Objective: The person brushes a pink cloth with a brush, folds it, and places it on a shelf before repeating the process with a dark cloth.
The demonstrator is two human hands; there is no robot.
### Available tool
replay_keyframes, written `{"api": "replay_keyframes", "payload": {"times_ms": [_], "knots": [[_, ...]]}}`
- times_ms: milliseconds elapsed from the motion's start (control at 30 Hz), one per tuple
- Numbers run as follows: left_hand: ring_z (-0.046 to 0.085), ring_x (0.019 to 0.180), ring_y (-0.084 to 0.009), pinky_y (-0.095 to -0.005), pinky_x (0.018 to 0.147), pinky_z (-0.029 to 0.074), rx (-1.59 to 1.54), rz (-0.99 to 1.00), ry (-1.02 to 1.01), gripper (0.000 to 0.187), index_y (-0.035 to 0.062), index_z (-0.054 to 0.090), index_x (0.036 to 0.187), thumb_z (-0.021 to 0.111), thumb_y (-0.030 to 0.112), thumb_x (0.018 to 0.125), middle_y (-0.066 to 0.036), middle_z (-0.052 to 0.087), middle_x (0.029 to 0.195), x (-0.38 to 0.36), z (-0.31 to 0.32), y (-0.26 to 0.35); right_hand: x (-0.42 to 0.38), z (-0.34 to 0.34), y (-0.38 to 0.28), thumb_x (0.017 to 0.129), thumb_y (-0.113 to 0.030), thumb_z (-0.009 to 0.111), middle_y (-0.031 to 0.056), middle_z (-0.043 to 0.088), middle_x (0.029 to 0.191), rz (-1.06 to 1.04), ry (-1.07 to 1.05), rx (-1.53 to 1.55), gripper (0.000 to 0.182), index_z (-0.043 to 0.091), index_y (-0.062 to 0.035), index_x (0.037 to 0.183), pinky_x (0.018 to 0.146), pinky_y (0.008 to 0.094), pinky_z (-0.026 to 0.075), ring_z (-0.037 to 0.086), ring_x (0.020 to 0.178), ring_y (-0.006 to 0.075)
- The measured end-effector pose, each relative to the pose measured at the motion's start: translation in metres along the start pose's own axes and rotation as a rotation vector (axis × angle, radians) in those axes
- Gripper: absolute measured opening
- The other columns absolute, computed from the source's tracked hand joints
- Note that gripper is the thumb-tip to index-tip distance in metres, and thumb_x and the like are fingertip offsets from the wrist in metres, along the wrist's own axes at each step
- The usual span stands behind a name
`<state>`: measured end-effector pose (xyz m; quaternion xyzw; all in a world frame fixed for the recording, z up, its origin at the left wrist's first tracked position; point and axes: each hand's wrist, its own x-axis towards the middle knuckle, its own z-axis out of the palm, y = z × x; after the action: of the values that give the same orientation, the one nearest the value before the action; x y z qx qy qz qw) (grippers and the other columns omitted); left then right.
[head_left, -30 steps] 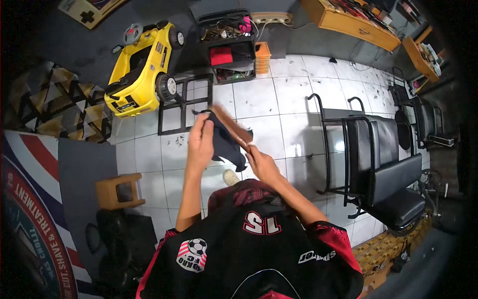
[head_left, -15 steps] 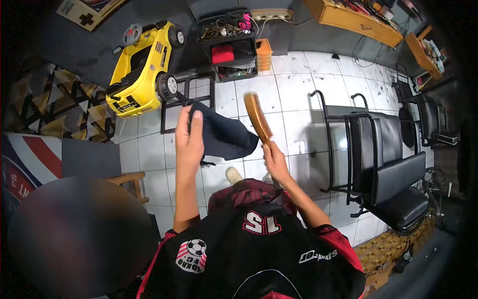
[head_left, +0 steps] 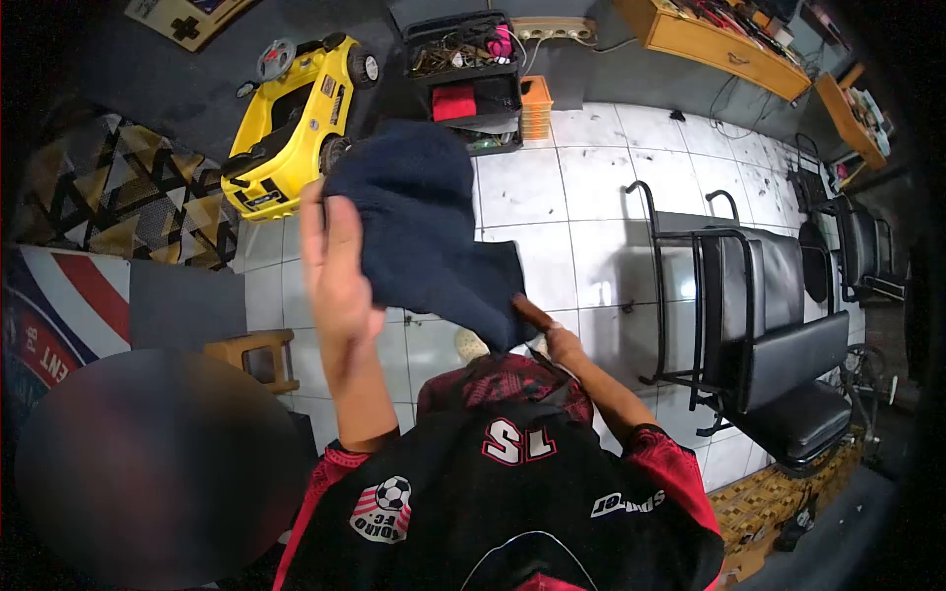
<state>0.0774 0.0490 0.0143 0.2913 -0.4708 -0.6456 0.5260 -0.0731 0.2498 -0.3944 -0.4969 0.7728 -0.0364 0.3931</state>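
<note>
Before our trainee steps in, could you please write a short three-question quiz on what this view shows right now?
1. What colour is the toy car?
A) Red
B) Yellow
C) Green

2. True or false: the right hand grips a brown handle.

3. Which hand holds the upper-left edge of the dark blue cloth?

Key: 1. B; 2. True; 3. The left hand.

Yellow toy car [head_left: 317, 126], near the black rack [head_left: 498, 97]; orange container [head_left: 536, 110], just beside it; black padded chair [head_left: 796, 357], I observe, standing on white floor tiles [head_left: 540, 202].
</note>
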Motion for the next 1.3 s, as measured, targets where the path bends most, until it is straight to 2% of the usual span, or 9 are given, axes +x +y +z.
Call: {"api": "replay_keyframes", "payload": {"times_ms": [200,333,400,500,733,867,1067,1133,1300], "knots": [[0.058,0.104,-0.0231,-0.0374,0.088,0.048,-0.049,-0.134,0.083,0.038,0.0032,0.044,0.129,0.046,0.021,0.095,-0.011,0.056,0.118,-0.008,0.0,-0.006,0.009,0.005,0.027,0.088,-0.023,0.046,0.0266,0.062,0.078,0.159,0.348,0.298,0.031,0.052,0.002,0.105,0.069,0.0488,0.049,0.063,0.075,0.0403],[0.057,0.102,-0.0178,-0.0328,0.086,0.047,-0.035,-0.212,0.04,0.038,0.0034,0.043,0.13,0.045,0.021,0.096,-0.007,0.055,0.119,-0.015,0.008,-0.035,-0.062,-0.14,-0.121,0.096,-0.019,0.04,0.0244,0.056,0.066,-0.193,0.573,0.929,0.023,0.05,0.0011,0.099,0.056,0.0449,0.045,0.059,0.06,0.0382],[0.054,0.085,-0.0078,-0.024,0.073,0.046,-0.005,-0.233,0.01,0.024,0.0081,0.05,0.115,0.047,0.023,0.096,0.0,0.056,0.101,-0.021,0.024,-0.031,-0.072,-0.152,-0.152,0.094,-0.016,0.043,0.0236,0.05,0.061,-0.381,0.573,1.026,0.017,0.047,0.0002,0.097,0.05,0.0435,0.041,0.056,0.055,0.0396],[0.058,0.096,-0.0164,-0.031,0.082,0.048,-0.053,-0.093,-0.112,0.044,0.0062,0.037,0.133,0.048,0.027,0.095,-0.005,0.056,0.11,-0.018,0.034,-0.03,-0.087,-0.172,-0.186,0.089,-0.008,0.05,0.0233,0.048,0.059,-0.752,0.714,0.776,0.017,0.042,-0.0001,0.101,0.047,0.0439,0.039,0.052,0.054,0.0435],[0.059,0.091,-0.0151,-0.0293,0.073,0.051,-0.108,0.101,-0.182,0.038,0.0112,0.04,0.129,0.048,0.027,0.095,-0.005,0.058,0.105,0.008,0.022,0.02,0.006,-0.033,-0.07,0.095,-0.023,0.033,0.0232,0.063,0.077,-0.324,0.117,-0.042,0.034,0.037,-0.0002,0.12,0.06,0.0485,0.049,0.062,0.07,0.04],[0.056,0.079,-0.0107,-0.0266,0.067,0.049,-0.047,-0.022,0.1,0.028,0.012,0.043,0.123,0.043,0.024,0.098,0.0,0.053,0.09,-0.001,0.024,0.014,0.015,0.019,-0.009,0.095,-0.024,0.032,0.0257,0.063,0.084,-0.069,0.035,0.011,0.036,0.041,0.0012,0.119,0.066,0.0472,0.05,0.062,0.078,0.0401],[0.056,0.105,-0.0205,-0.0373,0.09,0.046,-0.246,-0.116,-0.069,0.034,0.0088,0.042,0.127,0.043,0.023,0.096,-0.007,0.056,0.116,-0.013,-0.001,-0.012,-0.006,-0.052,-0.055,0.097,-0.034,0.034,0.0264,0.06,0.075,0.156,0.224,0.725,0.043,0.051,0.0044,0.106,0.062,0.0447,0.047,0.06,0.069,0.0398],[0.056,0.105,-0.0202,-0.0368,0.09,0.046,-0.216,-0.104,-0.086,0.034,0.0086,0.041,0.128,0.043,0.022,0.096,-0.007,0.056,0.116,-0.015,0.002,-0.015,-0.013,-0.077,-0.082,0.098,-0.031,0.035,0.024,0.057,0.07,-0.147,0.607,0.675,0.038,0.049,0.0032,0.107,0.058,0.0435,0.045,0.06,0.065,0.0366],[0.056,0.105,-0.0192,-0.0358,0.09,0.045,-0.138,-0.124,-0.133,0.036,0.0088,0.039,0.13,0.043,0.022,0.097,-0.007,0.055,0.118,-0.016,0.016,-0.02,-0.079,-0.15,-0.167,0.092,-0.015,0.048,0.0242,0.055,0.072,-0.437,0.603,0.809,0.023,0.043,0.0013,0.107,0.057,0.043,0.045,0.058,0.066,0.0425]]}}
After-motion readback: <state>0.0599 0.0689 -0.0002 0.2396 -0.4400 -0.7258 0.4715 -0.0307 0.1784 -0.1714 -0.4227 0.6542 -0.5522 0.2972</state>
